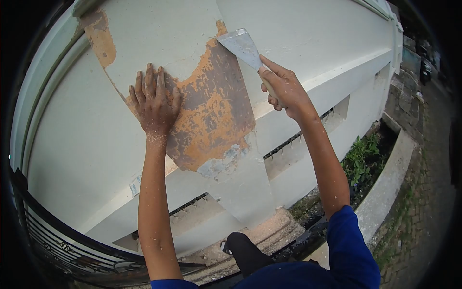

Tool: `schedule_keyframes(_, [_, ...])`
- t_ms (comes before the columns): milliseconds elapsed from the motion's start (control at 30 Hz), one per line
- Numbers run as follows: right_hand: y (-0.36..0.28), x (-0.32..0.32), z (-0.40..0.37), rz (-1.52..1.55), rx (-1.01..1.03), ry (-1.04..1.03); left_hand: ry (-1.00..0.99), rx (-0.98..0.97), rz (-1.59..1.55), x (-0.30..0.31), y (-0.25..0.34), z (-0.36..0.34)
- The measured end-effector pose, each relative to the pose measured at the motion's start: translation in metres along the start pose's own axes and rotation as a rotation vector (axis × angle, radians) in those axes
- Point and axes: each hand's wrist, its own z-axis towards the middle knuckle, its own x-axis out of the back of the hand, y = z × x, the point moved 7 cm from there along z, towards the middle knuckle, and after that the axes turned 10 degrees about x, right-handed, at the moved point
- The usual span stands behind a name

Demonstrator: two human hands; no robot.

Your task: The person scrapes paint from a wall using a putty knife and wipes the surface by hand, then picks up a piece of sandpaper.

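Observation:
My left hand (pixel 156 103) lies flat with spread fingers on the wall, over the left part of a patch where the paint is off. My right hand (pixel 284 89) is closed round the handle of a scraper (pixel 242 47) with a wide metal blade. The blade's edge is at the upper right border of the bare patch (pixel 211 101), which shows orange and grey-brown. White paint (pixel 298 29) surrounds the patch, and pale flaking bits show at its lower edge. Dust specks cover my left wrist and forearm.
A black metal fence (pixel 62 245) curves at the lower left. Slotted openings (pixel 284 149) run along the lower wall. Green plants (pixel 361 161) grow in a bed behind a concrete kerb (pixel 392 180) on the right. My knee shows above a stone ledge (pixel 274 229). A paved path lies far right.

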Motion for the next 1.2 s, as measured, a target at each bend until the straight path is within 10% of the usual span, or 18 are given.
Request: schedule_keyframes(1200, [0.010,-0.016,-0.008,0.040,0.020,-0.008,0.005,0.037,-0.065,0.000,-0.005,-0.001])
